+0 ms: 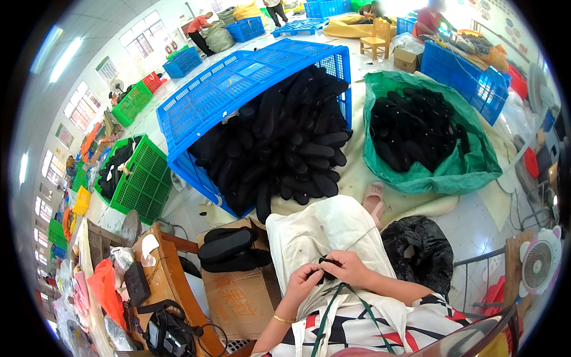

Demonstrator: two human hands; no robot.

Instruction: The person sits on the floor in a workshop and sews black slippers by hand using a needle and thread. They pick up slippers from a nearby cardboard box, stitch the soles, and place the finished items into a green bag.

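The room around me is bright and even, with daylight from the tall wall windows [140,43] and long ceiling tube lamps [64,58]. The far end is overexposed. Shadows are soft. Straight edges bend near the dark round rim, where details blur.

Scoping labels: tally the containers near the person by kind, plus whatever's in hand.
Blue crate, tipped, soles spilling: 1
Green crate: 1
Green bag: 1
Black bag: 1
Cardboard box: 1
Black piece, pinched by left hand and right hand: 1
Total: 6
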